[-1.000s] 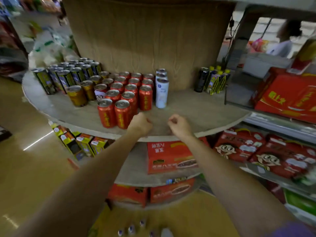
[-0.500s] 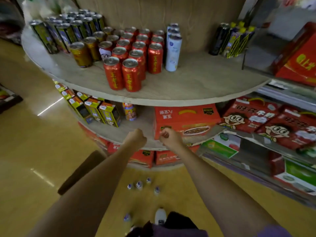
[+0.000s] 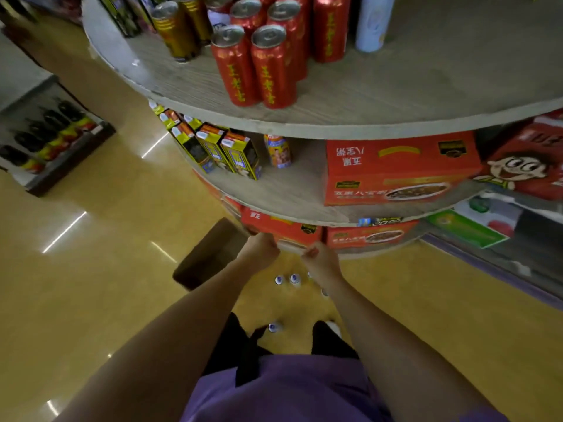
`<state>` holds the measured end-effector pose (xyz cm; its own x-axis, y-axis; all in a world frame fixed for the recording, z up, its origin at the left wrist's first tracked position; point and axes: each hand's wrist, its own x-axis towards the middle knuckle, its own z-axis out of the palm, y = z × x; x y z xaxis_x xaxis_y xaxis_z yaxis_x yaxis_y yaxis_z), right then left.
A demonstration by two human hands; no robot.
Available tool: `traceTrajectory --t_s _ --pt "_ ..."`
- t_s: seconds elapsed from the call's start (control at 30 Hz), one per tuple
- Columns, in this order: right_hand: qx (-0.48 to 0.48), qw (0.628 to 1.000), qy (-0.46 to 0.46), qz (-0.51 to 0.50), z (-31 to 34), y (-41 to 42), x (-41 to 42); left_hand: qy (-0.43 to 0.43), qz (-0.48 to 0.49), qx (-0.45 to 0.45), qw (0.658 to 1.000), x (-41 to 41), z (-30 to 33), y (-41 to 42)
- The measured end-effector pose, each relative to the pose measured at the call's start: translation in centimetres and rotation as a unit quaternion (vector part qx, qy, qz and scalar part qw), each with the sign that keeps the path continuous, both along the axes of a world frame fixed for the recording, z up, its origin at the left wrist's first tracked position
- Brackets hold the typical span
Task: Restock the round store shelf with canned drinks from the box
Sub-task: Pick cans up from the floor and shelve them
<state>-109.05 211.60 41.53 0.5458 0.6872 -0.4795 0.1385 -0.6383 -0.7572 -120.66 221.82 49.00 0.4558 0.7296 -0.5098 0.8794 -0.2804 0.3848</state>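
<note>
Wood-grain round shelf [image 3: 396, 95] filling the upper half of the head view, seen from above. Red cans [image 3: 253, 62] standing upright in a tight cluster on its top tier, two at the front, close to the rim. Gold cans [image 3: 176, 32] just left of them, a pale blue-white can [image 3: 373, 22] on their right. Yellow and orange cartons [image 3: 213, 147] lined up along the left edge of the middle tier, one small printed can [image 3: 277, 150] beside them, an orange case [image 3: 399, 169] further right. More orange cases [image 3: 283, 226] on the lowest tier.

Both bare arms reaching down and forward, side by side, apart. Left hand [image 3: 259, 249] clenched in front of the lowest tier, empty as far as can be seen. Right hand [image 3: 320, 258] likewise curled into a fist, nothing visible inside.

Brown cardboard box [image 3: 210, 254] on the glossy yellow floor [image 3: 106, 269], just left of the left hand. Small white-and-blue cans [image 3: 286, 279] standing on the floor below the hands. Purple clothing [image 3: 283, 391] at the bottom edge.
</note>
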Motion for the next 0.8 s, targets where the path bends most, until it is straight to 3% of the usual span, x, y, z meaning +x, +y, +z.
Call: traceTrajectory --t_s 0.2,0.4,0.53,0.7,0.8 --pt "-0.06 0.995 0.021 -0.081 -2.7 0.4 -2.8 0.011 -0.029 -0.079 0.996 -0.4 -5.1 2.8" --pt "-0.164 0.959 0.035 -0.229 -7.8 -1.2 -10.5 -0.002 -0.111 -0.18 0.977 -2.9 -12.9 3.8" --pt "-0.192 0.912 0.147 -0.332 -12.5 -2.6 -17.0 0.015 -0.125 -0.191 0.974 -5.0 -18.2 2.9" --pt "-0.181 0.842 0.206 -0.465 -19.2 -3.2 -22.6 0.11 -0.137 -0.208 0.962 -8.7 -27.6 1.8" --pt "-0.198 0.855 0.16 -0.451 -24.6 -3.7 -23.1 0.146 -0.175 -0.204 0.952 -10.4 -32.8 1.2"
